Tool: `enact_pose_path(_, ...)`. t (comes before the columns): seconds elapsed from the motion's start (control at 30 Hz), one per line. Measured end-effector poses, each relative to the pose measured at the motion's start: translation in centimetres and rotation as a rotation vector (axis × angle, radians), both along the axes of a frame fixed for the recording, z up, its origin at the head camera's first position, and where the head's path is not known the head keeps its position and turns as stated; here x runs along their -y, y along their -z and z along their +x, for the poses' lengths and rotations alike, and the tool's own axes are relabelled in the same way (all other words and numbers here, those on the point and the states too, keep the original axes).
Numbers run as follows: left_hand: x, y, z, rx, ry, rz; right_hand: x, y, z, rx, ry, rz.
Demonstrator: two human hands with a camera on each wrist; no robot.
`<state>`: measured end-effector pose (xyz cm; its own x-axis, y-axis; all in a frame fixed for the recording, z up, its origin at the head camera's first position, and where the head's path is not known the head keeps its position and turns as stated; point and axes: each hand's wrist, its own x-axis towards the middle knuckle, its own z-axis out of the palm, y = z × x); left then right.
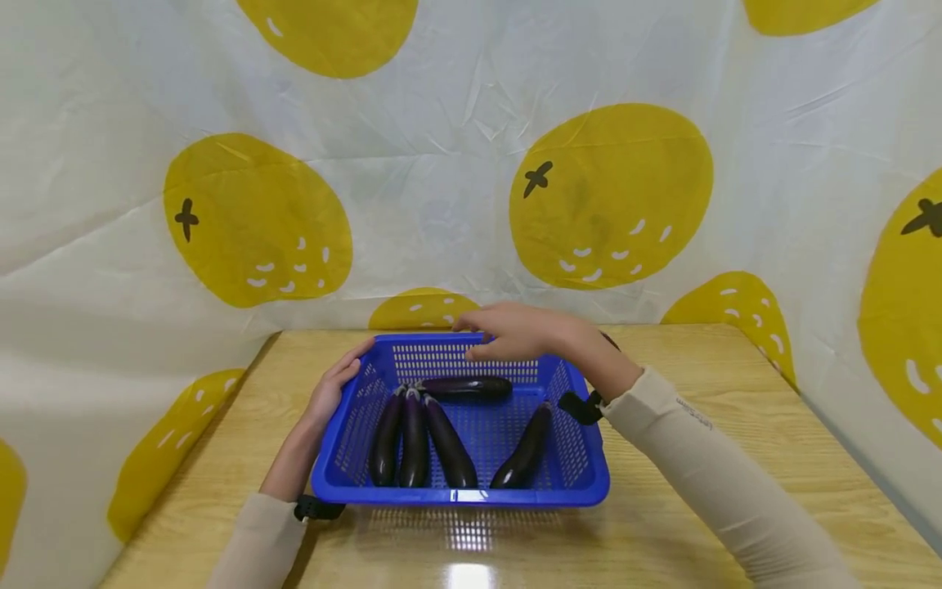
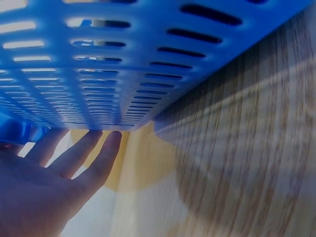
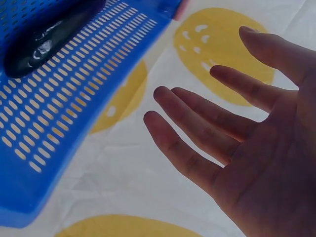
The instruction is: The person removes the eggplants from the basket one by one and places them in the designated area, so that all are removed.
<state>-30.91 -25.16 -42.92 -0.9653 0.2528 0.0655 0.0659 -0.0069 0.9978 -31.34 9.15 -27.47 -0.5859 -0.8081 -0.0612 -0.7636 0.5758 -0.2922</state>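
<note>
A blue plastic basket [image 1: 471, 496] with slotted walls holds several dark purple eggplants. One eggplant [image 1: 467, 388] lies crosswise along the far wall, and another eggplant [image 1: 524, 450] slants at the right; the rest lie side by side at the left, stems away from me. My left hand [image 1: 334, 388] rests against the basket's left side, its fingers extended along the outer wall in the left wrist view. Over the basket's far rim hovers my right hand [image 1: 515, 331], with fingers spread and nothing in them; the right wrist view shows the bare palm [image 3: 266, 163] beside the far wall.
The basket stands on a light wood table [image 1: 699, 425]. Behind and to the sides hangs a white cloth [image 1: 434, 221] printed with large yellow fruit. Dark straps circle both wrists, including a black wrist mount [image 1: 581, 407] near the basket's right rim.
</note>
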Motion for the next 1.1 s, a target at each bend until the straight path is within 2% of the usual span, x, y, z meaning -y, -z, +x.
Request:
enact_pose_path(0.27, 0.1, 0.4, -0.1, 0.008, -0.001, 0.001, 1.4, 1.8, -2.2, 0.014, 0.017, 0.051)
enact_pose_path(0.5, 0.1, 0.3, -0.3, 0.006, -0.012, -0.008, 2.4, 3.3, -3.7, 0.1, 0.072, 0.067)
enact_pose_path(0.83, 0.2, -0.1, -0.5, 0.006, -0.022, -0.038, 3.4, 5.6, -4.9, 0.225, 0.105, 0.117)
enact_pose_path(1.1, 0.1, 0.0, -0.6, 0.0, -0.024, -0.045, 3.7, 6.8, -5.3, 0.189, 0.107, 0.137)
